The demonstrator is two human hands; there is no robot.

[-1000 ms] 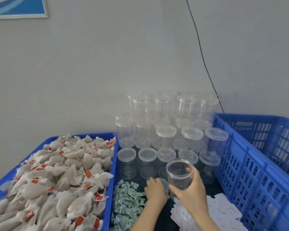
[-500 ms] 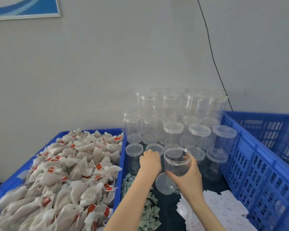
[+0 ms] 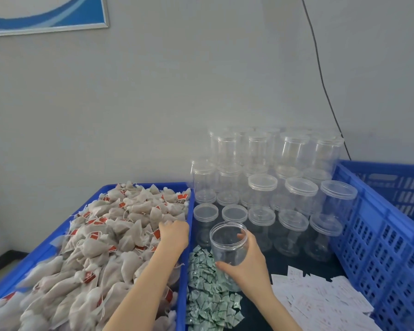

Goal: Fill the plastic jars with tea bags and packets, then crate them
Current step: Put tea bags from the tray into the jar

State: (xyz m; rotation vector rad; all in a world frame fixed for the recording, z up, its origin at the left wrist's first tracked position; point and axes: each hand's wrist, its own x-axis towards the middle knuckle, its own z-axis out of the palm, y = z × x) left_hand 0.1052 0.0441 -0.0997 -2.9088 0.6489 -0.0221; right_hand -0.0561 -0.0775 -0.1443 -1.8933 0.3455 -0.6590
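My right hand [image 3: 247,261] grips an open, lidless clear plastic jar [image 3: 228,244] just above the pile of small green packets [image 3: 210,297]. My left hand [image 3: 173,234] reaches into the blue tray [image 3: 185,271] of tea bags [image 3: 101,247], fingers curled down onto the bags at the tray's right side; whether it holds one is hidden. Flat white packets [image 3: 320,302] lie to the right of the green ones.
Several lidded clear jars [image 3: 282,194] stand stacked against the wall behind the packets. A blue slotted crate [image 3: 380,235] stands at the right. A black cable hangs down the wall; a framed picture is at top left.
My left hand left the jar rows and moved left into the tea bag tray. The jar in my right hand came lower and nearer. The loose lid is no longer in sight.
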